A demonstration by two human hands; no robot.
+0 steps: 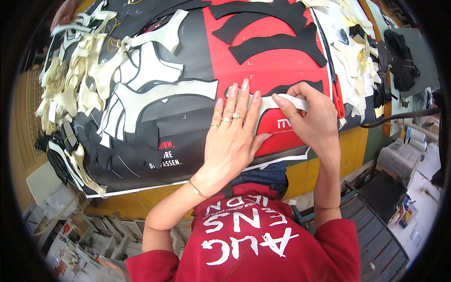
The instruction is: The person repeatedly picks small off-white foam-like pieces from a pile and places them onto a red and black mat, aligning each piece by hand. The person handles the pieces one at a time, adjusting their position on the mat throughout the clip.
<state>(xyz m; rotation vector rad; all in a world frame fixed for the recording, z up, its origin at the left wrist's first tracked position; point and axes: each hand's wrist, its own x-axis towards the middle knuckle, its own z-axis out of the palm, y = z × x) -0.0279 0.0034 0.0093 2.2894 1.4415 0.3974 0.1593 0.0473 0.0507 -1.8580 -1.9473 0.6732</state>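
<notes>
Over the red part of the table covering (282, 136), my left hand (230, 134) lies flat with fingers stretched out, pressing on the left end of a curved white fabric piece (268, 103). My right hand (314, 117) pinches the right end of that piece between thumb and bent fingers. Just beyond it, partly hidden by the hands, is a curved black fabric piece (278, 89). Several more black curved pieces (277, 43) are spread farther back. To the left, white curved pieces with dark edges (162, 91) overlap on the black part of the covering.
Cream fabric pieces (66, 96) are heaped at the far left, with dark pieces (127, 148) nearer. White and cream pieces (350, 58) lie along the right edge, beside a red-handled tool (338, 98). Part of another person's arm (61, 14) shows at the upper left.
</notes>
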